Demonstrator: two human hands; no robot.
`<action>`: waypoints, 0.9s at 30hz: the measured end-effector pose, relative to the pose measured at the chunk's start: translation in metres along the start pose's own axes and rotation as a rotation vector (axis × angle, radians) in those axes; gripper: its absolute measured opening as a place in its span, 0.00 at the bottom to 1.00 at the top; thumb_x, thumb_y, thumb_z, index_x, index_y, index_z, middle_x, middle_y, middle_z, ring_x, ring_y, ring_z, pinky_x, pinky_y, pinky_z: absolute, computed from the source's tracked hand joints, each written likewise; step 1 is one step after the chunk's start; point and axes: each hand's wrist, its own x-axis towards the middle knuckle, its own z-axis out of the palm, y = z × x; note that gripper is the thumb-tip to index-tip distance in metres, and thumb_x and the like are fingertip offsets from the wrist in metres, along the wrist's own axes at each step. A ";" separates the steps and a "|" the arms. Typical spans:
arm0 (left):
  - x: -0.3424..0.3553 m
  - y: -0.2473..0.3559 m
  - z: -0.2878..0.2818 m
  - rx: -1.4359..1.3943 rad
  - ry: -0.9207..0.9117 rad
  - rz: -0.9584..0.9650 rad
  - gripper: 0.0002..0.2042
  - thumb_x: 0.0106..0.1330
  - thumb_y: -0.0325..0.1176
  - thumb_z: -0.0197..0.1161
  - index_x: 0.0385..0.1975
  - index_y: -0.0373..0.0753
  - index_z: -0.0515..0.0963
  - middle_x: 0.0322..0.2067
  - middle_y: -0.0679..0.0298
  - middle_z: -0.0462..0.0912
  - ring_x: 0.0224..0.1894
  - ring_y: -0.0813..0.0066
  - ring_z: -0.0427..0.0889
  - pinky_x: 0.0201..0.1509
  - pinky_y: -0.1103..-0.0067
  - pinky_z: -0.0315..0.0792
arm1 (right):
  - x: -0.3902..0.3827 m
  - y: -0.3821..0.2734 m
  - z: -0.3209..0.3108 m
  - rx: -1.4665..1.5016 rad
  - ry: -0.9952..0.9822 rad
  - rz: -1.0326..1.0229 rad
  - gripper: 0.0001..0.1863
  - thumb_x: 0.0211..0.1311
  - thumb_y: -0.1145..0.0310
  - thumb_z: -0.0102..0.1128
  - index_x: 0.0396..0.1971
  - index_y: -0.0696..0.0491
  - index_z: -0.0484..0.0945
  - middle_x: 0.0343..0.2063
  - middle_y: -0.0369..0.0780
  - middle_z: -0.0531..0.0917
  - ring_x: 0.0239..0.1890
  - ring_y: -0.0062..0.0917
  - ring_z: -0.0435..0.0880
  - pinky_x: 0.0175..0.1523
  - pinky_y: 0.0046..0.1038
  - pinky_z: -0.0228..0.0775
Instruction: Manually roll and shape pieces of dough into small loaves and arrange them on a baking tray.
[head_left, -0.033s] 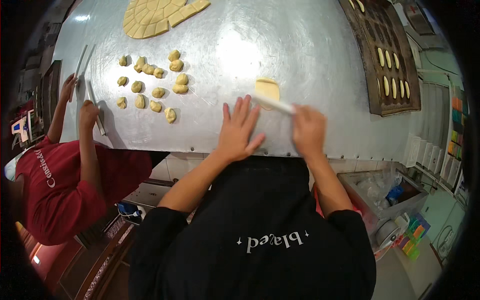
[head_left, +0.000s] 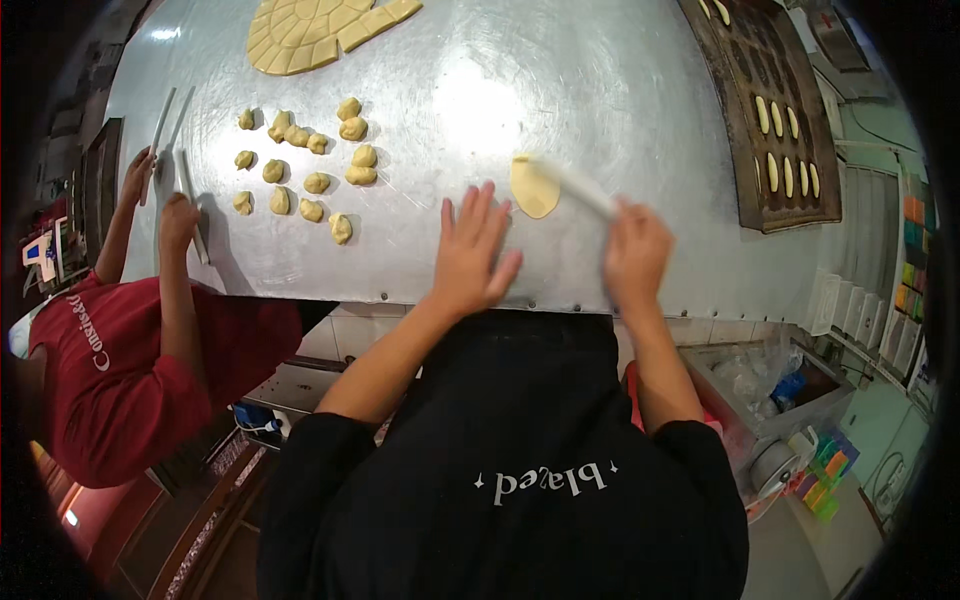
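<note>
My right hand [head_left: 638,255] is closed around one end of a thin white rolling pin [head_left: 585,190], blurred by motion. The pin's far end reaches over the upper part of a flat, pale yellow oval of dough [head_left: 537,192] on the metal table [head_left: 420,240]. Just left of that dough, my left hand [head_left: 468,245] lies with fingers spread and holds nothing. Farther left sit several small dough lumps [head_left: 317,183], some touching one another. At the far edge of the view is a large flat dough sheet [head_left: 300,35] cut into pieces.
At the far right a dark baking tray [head_left: 745,130] carries several slender rolled dough pieces [head_left: 789,178]. On the left, a person in a red shirt [head_left: 150,370] has both hands at white sticks [head_left: 190,205] on the table. A metal bin [head_left: 730,385] with plastic bags stands below the table's right front.
My right hand has moved right and slightly toward me, the pin swinging to a steeper slant and uncovering the lower dough. My left hand has shifted slightly left.
</note>
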 end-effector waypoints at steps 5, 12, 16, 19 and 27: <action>0.062 -0.018 0.006 -0.071 0.273 -0.081 0.16 0.59 0.34 0.64 0.48 0.42 0.79 0.44 0.64 0.82 0.47 0.68 0.77 0.50 0.69 0.63 | 0.034 -0.033 -0.019 -0.276 0.467 -0.228 0.17 0.60 0.69 0.58 0.51 0.47 0.79 0.41 0.38 0.80 0.44 0.33 0.78 0.53 0.46 0.61; 0.087 -0.020 0.015 -0.043 0.232 -0.047 0.07 0.58 0.36 0.65 0.35 0.47 0.84 0.36 0.74 0.82 0.39 0.73 0.76 0.44 0.73 0.63 | 0.071 -0.074 0.015 0.156 0.112 -0.257 0.09 0.60 0.68 0.59 0.39 0.50 0.83 0.36 0.35 0.81 0.39 0.33 0.78 0.46 0.32 0.69; 0.046 -0.018 0.015 -0.009 0.208 0.050 0.09 0.55 0.35 0.66 0.36 0.46 0.83 0.39 0.69 0.81 0.41 0.70 0.76 0.47 0.72 0.64 | 0.039 -0.068 0.008 0.151 0.043 -0.398 0.09 0.56 0.71 0.62 0.37 0.51 0.83 0.35 0.36 0.80 0.39 0.32 0.77 0.47 0.35 0.68; 0.044 -0.009 0.002 -0.049 0.175 0.036 0.27 0.49 0.39 0.66 0.52 0.40 0.76 0.55 0.49 0.72 0.57 0.57 0.72 0.61 0.63 0.62 | 0.040 -0.073 0.008 0.157 0.163 -0.316 0.18 0.59 0.64 0.60 0.49 0.53 0.79 0.46 0.42 0.79 0.51 0.36 0.75 0.58 0.40 0.63; -0.010 0.008 0.001 0.155 -0.190 0.066 0.39 0.61 0.51 0.58 0.67 0.32 0.57 0.69 0.49 0.55 0.72 0.55 0.53 0.72 0.50 0.40 | -0.022 -0.055 0.016 -0.178 -0.046 -0.398 0.38 0.65 0.50 0.50 0.68 0.60 0.56 0.69 0.50 0.57 0.72 0.40 0.53 0.73 0.50 0.37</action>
